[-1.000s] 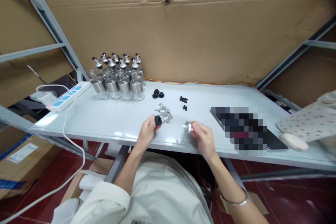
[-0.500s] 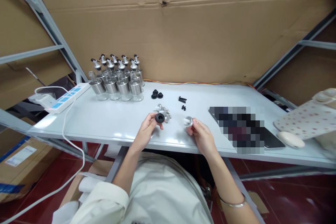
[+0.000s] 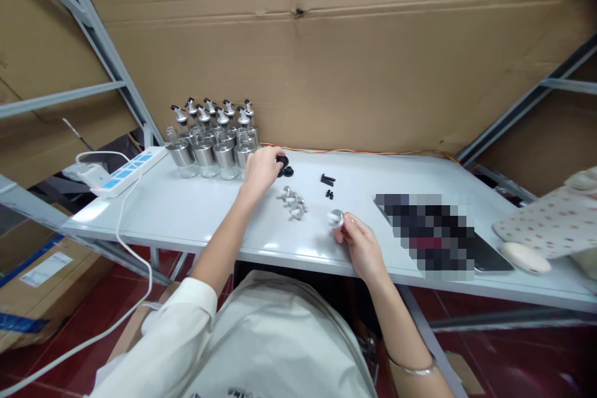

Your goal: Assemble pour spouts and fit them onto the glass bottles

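Observation:
My left hand [image 3: 262, 171] is stretched out to the small group of black stoppers [image 3: 288, 171]. Its fingers close on a black stopper [image 3: 283, 161] right over that group; whether the held one touches the others I cannot tell. Lower down, my right hand [image 3: 361, 242] grips a silver pourer spout [image 3: 335, 219] between thumb and fingers above the table. Several more silver pourer spouts [image 3: 296, 211] lie between my hands. Small black flaps [image 3: 328, 180] and tiny black plugs [image 3: 329, 194] rest beyond my right hand.
Glass bottles with steel bands [image 3: 224, 155] stand at the back left, several topped with pourers. A power strip [image 3: 128, 171] lies at the left edge. To the right are a dark flat device [image 3: 487, 255], a cream oval object [image 3: 525, 257] and a dotted bag [image 3: 550, 217].
My left hand has moved forward with the black stopper, from beside the loose spouts to the stopper group. My right hand still holds its spout. The camera view has shifted slightly.

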Demonstrator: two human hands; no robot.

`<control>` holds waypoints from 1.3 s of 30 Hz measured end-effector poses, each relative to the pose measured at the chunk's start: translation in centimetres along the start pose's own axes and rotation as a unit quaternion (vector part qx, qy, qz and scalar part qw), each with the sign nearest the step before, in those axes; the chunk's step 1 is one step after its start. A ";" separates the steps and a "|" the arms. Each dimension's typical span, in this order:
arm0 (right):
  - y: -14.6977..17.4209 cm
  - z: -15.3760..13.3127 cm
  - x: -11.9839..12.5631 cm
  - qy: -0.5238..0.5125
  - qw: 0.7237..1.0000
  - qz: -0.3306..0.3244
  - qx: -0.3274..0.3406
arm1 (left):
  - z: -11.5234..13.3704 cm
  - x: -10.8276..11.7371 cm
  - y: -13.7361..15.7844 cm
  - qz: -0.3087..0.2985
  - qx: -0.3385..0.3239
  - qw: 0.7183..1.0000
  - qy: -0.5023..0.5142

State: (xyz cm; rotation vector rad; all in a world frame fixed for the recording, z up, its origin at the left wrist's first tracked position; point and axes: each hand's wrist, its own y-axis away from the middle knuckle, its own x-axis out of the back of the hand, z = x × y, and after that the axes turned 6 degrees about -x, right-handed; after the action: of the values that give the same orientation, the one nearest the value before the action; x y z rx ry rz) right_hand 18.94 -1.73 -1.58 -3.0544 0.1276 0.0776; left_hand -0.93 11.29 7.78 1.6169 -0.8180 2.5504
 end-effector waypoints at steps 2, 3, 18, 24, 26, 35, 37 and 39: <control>0.0 0.0 0.0 0.004 1.000 -0.001 0.000 | 0.0 -0.5 -1.8 -0.035 -0.010 0.998 -0.049; 0.0 0.0 0.0 0.005 1.000 0.000 0.000 | 0.0 -0.8 -2.6 -0.048 -0.016 0.997 -0.066; 0.2 -0.2 0.0 0.059 0.998 0.003 0.007 | -1.1 -6.3 -7.9 -0.139 -0.053 0.981 -0.122; 0.2 -0.3 -0.1 0.068 0.998 0.005 0.010 | -1.6 -7.0 -7.7 -0.165 -0.053 0.977 -0.126; 0.1 -0.2 -0.1 0.069 0.998 0.006 0.013 | -1.7 -6.9 -7.7 -0.170 -0.056 0.976 -0.124; 0.4 -0.7 -0.3 0.073 0.997 0.008 0.009 | -2.5 -6.6 -7.7 -0.183 -0.063 0.975 -0.109; 0.4 -0.8 -0.3 0.077 0.997 0.008 0.010 | -2.9 -6.8 -7.6 -0.183 -0.066 0.976 -0.101; 0.3 -0.8 -0.3 0.077 0.997 0.013 0.011 | -3.3 -7.0 -7.3 -0.180 -0.070 0.977 -0.091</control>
State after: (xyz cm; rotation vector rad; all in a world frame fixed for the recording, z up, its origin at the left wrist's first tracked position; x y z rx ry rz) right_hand 18.63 -2.07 -0.74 -3.0341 0.1760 -0.1574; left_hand 1.60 20.80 3.83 1.7825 -0.6262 2.0782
